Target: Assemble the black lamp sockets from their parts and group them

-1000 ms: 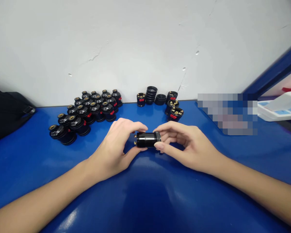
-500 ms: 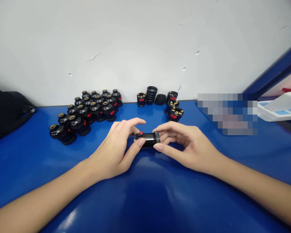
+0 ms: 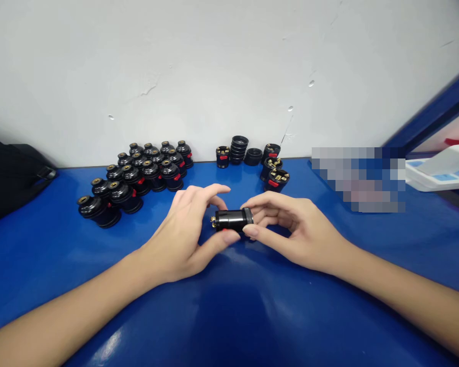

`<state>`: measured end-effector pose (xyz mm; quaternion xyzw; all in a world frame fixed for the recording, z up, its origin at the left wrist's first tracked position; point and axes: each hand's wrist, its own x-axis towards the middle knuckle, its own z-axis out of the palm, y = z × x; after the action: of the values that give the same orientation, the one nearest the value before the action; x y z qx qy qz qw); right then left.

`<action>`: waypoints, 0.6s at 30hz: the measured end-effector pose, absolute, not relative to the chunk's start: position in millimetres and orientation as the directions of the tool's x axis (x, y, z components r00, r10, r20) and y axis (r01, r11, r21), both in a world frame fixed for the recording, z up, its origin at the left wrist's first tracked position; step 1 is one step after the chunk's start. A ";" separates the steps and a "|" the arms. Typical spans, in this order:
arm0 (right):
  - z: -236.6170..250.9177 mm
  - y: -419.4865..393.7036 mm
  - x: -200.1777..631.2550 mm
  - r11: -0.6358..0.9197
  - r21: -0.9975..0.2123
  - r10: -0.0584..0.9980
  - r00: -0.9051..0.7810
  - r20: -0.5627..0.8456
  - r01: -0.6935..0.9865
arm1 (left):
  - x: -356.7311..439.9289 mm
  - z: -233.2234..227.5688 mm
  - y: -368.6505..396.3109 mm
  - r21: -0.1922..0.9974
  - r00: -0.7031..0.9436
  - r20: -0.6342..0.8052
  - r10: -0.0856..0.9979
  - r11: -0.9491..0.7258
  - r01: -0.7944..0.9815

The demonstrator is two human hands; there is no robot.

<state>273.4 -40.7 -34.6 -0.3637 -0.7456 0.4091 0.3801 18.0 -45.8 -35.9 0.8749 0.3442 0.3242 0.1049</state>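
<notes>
From the head view, a black lamp socket [image 3: 232, 220] lies sideways just above the blue tabletop [image 3: 229, 306], pinched between both hands. The left hand [image 3: 183, 234] grips its brass-tipped end with thumb and fingers; the right hand [image 3: 290, 229] clamps the ringed end.

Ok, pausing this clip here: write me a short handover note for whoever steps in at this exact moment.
Left hand: grip on the brass-pin end of the black cylindrical part.
Right hand: grip on its ribbed end; part held level just above the blue table.
Done: cluster of assembled black parts stands far left by the wall.
Left: loose bases and stacked rings sit far centre.
</notes>
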 end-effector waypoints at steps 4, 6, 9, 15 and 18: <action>-34.6 -41.5 273.8 0.404 -0.886 0.847 -0.457 0.270 0.227 | 17.4 -35.2 -48.2 0.494 0.562 0.371 0.739 -0.670 0.554; -34.3 -41.6 273.5 0.407 -0.884 0.847 -0.458 0.270 0.231 | 16.6 -37.0 -48.3 0.505 0.573 0.383 0.724 -0.684 0.526; -33.7 -40.9 272.9 0.410 -0.880 0.851 -0.449 0.273 0.242 | 15.0 -41.1 -47.0 0.503 0.566 0.442 0.696 -0.715 0.485; -33.7 -40.9 273.2 0.403 -0.884 0.853 -0.447 0.270 0.237 | 16.2 -42.9 -41.5 0.346 0.548 0.645 0.533 -0.843 0.413; -33.8 -42.1 273.4 0.402 -0.885 0.852 -0.450 0.268 0.234 | 18.3 -40.5 -41.7 0.297 0.557 0.652 0.514 -0.850 0.436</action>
<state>273.4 -42.1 -33.8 -0.3633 -0.7470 0.4087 0.3781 18.3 -41.7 -40.5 0.8810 0.2693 0.3857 0.0505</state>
